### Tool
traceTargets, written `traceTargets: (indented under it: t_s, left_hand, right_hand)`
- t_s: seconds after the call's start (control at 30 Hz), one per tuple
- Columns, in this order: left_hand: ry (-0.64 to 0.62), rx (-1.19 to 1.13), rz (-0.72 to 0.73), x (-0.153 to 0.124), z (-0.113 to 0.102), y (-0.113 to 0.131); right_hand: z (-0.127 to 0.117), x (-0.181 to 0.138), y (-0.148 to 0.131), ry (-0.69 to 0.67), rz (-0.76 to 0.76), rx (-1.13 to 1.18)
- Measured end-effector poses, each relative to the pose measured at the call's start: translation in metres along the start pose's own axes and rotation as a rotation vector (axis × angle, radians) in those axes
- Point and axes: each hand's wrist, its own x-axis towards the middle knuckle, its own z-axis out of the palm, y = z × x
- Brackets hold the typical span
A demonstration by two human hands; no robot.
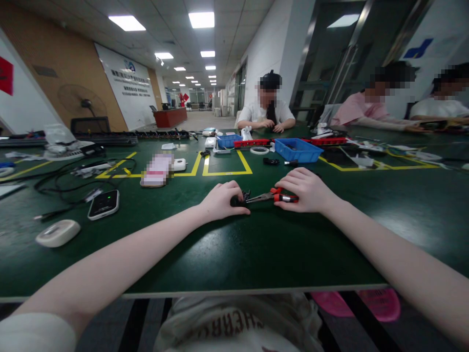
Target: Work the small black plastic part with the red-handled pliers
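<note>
A dark green table (205,259) spreads across the scene, with yellow tape (227,173) marking out areas towards its far side. At the far edge sits a person in a white top (254,110), both hands close together over the table. Farther right, a person in a pink top (357,107) reaches forward, next to another person in white (437,108).

A blue bin (302,155) stands far and slightly right, beyond the right hand; a smaller blue tray (229,143) is farther off, to its left.

Near the middle, the right hand (306,190) is wrapped around the red and black handles of a pair of pliers (266,196), whose nose points left. The left hand (223,199) grasps a small black piece between thumb and curled fingers.

On the left lies a phone (157,170), with a white gadget (180,165) just beside its right edge. Nearer and farther left are a black-faced device (104,204) showing a green light and a rounded white object (58,233).

Smallest is the black piece (239,200), at the pliers' tips; whether they grip it cannot be told.
</note>
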Motion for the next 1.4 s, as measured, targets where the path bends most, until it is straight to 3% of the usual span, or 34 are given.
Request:
traceTargets:
  t_s: [0.43, 0.6, 1.4]
  left_hand:
    - [-0.037, -0.088, 0.068, -0.0019, -0.0022, 0.0032]
    - [-0.005, -0.146, 0.099, -0.002, 0.0001, 0.0004]
    - [0.035, -0.207, 0.116, -0.0001, 0.0021, -0.0006]
  right_hand:
    - [0.0009, -0.0053, 0.0063, 0.015, 0.057, -0.007]
    - [0.0031, -0.0052, 0.0022, -0.041, 0.113, 0.069]
    - [0.0072, -0.0039, -0.0014, -0.044, 0.111, 0.099]
